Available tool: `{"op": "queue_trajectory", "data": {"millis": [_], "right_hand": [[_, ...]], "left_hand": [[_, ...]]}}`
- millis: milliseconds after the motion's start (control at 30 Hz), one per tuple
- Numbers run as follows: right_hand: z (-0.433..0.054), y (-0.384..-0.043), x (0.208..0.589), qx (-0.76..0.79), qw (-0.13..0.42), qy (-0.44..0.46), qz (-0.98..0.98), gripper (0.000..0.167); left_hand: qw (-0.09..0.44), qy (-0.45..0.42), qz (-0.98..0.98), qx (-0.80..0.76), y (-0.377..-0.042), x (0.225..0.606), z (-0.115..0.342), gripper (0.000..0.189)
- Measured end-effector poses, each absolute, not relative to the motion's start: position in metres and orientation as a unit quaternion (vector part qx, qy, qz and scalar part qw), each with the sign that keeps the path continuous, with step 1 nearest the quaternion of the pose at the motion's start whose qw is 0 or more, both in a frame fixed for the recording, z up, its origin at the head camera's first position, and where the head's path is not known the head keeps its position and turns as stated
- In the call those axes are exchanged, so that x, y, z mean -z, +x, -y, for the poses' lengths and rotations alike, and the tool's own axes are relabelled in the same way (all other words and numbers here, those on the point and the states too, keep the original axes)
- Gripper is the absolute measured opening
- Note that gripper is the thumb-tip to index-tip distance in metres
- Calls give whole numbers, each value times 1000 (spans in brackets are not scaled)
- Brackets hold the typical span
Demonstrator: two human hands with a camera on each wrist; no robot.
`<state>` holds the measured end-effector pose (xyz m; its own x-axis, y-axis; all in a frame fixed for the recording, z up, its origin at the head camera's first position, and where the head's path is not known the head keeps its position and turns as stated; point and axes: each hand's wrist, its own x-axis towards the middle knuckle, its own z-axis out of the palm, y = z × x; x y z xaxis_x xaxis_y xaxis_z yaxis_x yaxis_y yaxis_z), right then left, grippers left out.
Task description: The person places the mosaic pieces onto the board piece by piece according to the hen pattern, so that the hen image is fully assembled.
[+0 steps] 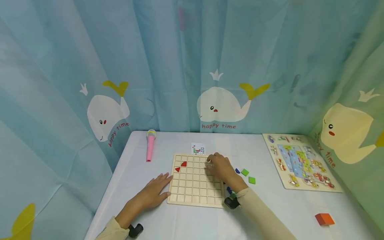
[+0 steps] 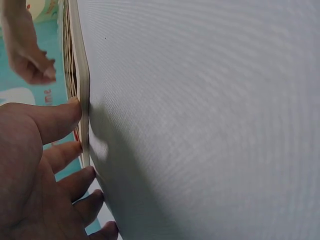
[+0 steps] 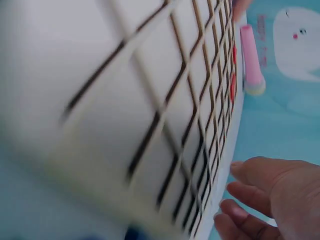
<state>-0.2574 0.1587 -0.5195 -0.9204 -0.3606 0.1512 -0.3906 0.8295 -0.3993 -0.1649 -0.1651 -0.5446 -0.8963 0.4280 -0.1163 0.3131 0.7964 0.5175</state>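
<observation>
A wooden grid board (image 1: 192, 190) lies on the table, with a red quarter-circle piece (image 1: 184, 164) and a red triangle piece (image 1: 177, 169) in its upper left cells. My left hand (image 1: 152, 192) rests beside the board with fingers spread; in the left wrist view its thumb and fingertips touch the board's side edge. Over the upper right of the board hovers my right hand (image 1: 221, 169), its fingers loosely bent. Nothing shows between those fingers (image 3: 248, 190) in the right wrist view. A small pattern card (image 1: 198, 148) lies just behind the board.
Green square pieces (image 1: 252, 180) and a blue half-round piece (image 1: 237, 170) lie right of the board, with more pieces (image 1: 229, 190) near the right wrist. A pink toy microphone (image 1: 150, 146) lies left, a picture puzzle board (image 1: 287, 169) and an orange block (image 1: 324, 219) right.
</observation>
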Motion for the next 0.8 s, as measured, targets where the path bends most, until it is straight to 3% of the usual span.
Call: {"op": "queue_trajectory", "data": {"millis": [133, 333, 467, 600, 800], "right_hand": [[-190, -254, 514, -211, -5, 163, 964, 19], [-226, -250, 502, -188, -100, 78, 974, 33], [-243, -251, 502, -181, -140, 51, 972, 31], [-254, -253, 510, -177, -147, 54, 972, 22], [-255, -258, 525, -183, -100, 44, 977, 18]], "left_hand": [[116, 194, -940, -254, -165, 546, 165, 62], [116, 188, -942, -251, -164, 546, 164, 62], [117, 187, -942, -253, -164, 546, 164, 62], [113, 189, -942, -253, -165, 546, 164, 62], [111, 191, -942, -252, -165, 547, 164, 62]]}}
